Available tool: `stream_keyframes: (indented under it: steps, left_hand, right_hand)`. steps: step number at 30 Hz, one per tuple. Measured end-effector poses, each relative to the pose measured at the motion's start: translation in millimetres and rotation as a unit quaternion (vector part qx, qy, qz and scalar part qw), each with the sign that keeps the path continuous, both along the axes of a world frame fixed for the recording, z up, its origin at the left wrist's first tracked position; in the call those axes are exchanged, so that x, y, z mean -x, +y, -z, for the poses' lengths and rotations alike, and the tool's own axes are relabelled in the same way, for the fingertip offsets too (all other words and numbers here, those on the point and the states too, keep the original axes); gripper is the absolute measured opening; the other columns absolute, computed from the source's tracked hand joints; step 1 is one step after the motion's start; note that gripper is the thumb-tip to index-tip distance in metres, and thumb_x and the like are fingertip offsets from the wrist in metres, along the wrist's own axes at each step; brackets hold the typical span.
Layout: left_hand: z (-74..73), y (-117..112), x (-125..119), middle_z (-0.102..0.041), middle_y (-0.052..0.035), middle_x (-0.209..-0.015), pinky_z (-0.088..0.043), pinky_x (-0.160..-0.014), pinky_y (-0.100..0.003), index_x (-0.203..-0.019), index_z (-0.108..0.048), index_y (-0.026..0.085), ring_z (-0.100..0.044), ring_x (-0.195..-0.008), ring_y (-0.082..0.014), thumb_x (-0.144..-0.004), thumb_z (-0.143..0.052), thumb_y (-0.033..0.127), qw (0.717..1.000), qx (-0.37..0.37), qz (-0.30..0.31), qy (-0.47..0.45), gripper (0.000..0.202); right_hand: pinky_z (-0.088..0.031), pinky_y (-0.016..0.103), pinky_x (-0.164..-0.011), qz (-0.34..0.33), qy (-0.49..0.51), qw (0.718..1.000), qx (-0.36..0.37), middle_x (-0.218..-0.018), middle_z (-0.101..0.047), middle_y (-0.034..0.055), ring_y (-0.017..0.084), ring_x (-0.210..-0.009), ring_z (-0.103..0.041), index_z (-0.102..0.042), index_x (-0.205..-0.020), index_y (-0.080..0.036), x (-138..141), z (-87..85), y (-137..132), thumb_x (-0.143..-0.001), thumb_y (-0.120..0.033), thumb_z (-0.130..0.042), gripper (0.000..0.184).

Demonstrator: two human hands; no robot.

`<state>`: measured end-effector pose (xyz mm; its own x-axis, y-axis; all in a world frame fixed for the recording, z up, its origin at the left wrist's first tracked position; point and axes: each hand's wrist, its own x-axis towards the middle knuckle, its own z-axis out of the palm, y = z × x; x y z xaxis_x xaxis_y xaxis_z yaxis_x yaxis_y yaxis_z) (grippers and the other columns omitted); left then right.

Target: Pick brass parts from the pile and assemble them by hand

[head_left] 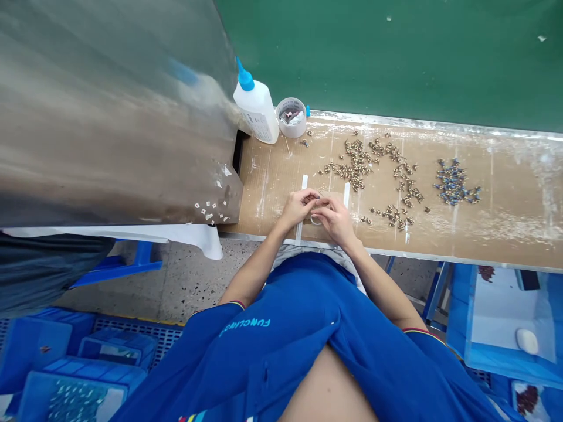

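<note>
My left hand and my right hand meet at the front edge of the brown bench, fingers pinched together over something small I cannot make out. A small whitish ring-like piece lies just under the fingers. Two white tape strips flank the hands. Beyond them lie scattered small brass parts, and further right a pile of bluish parts.
A white squeeze bottle with a blue nozzle and a small round cup stand at the bench's back left. A large metal housing fills the left. Blue crates sit on the floor; a blue bin is at right.
</note>
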<state>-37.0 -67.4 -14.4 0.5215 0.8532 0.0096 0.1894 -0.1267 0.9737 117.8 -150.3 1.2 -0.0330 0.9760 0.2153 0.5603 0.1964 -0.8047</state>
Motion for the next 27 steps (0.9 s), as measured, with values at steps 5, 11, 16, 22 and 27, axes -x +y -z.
stream_keyframes:
  steps: [5, 11, 16, 22, 27]
  left_hand:
    - [3.4, 1, 0, -0.076, -0.0050, -0.086, -0.058, -0.075, -0.025, -0.091, -0.070, 0.014, -0.071, -0.078, -0.0144, -0.087, -0.068, 0.033, 1.000, 0.025, -0.015, -0.004, 0.019]
    - [5.0, 0, -2, -0.076, -0.0046, -0.086, -0.058, -0.077, -0.025, -0.091, -0.069, 0.015, -0.071, -0.078, -0.0138, -0.087, -0.069, 0.031, 0.999, 0.031, -0.021, -0.007, 0.017]
    - [5.0, 1, -1, -0.075, -0.0044, -0.084, -0.057, -0.073, -0.025, -0.092, -0.069, 0.015, -0.071, -0.077, -0.0145, -0.088, -0.068, 0.031, 1.000, 0.024, -0.010, -0.015, 0.016]
    - [3.9, 1, 0, -0.077, -0.0049, -0.088, -0.055, -0.073, -0.025, -0.093, -0.074, 0.016, -0.070, -0.077, -0.0144, -0.089, -0.066, 0.027, 1.000, -0.017, 0.022, 0.012, 0.015]
    - [4.7, 1, 0, -0.078, -0.0056, -0.088, -0.055, -0.073, -0.025, -0.093, -0.076, 0.015, -0.070, -0.076, -0.0147, -0.089, -0.067, 0.028, 0.999, -0.020, 0.026, 0.006, 0.016]
  right_hand:
    - [-0.058, 0.043, -0.090, -0.007, 0.049, 0.999, 0.007, -0.105, -0.073, 0.0083, 0.025, -0.100, -0.069, -0.080, -0.086, -0.026, -9, 0.2, -6, -0.097, -0.029, -0.068, 0.016]
    - [-0.058, 0.043, -0.090, 0.029, 0.118, 0.992, 0.043, -0.105, -0.072, 0.0075, 0.024, -0.100, -0.070, -0.081, -0.084, -0.027, -3, 5.0, -15, -0.096, -0.038, -0.069, 0.020]
    - [-0.059, 0.040, -0.086, 0.082, 0.190, 0.975, 0.076, -0.092, -0.075, 0.0059, 0.022, -0.091, -0.070, -0.081, -0.085, -0.026, -6, 2.2, -10, -0.092, -0.053, -0.072, 0.030]
    - [-0.056, 0.034, -0.072, 0.187, 0.264, 0.943, 0.071, -0.073, -0.072, 0.0021, 0.018, -0.070, -0.066, -0.075, -0.083, -0.022, -14, 4.0, 4, -0.084, -0.075, -0.070, 0.053]
    - [-0.052, 0.030, -0.065, 0.269, 0.277, 0.923, -0.013, -0.071, -0.066, -0.0006, 0.014, -0.063, -0.059, -0.070, -0.086, -0.021, -13, 12.0, 26, -0.085, -0.076, -0.067, 0.055]
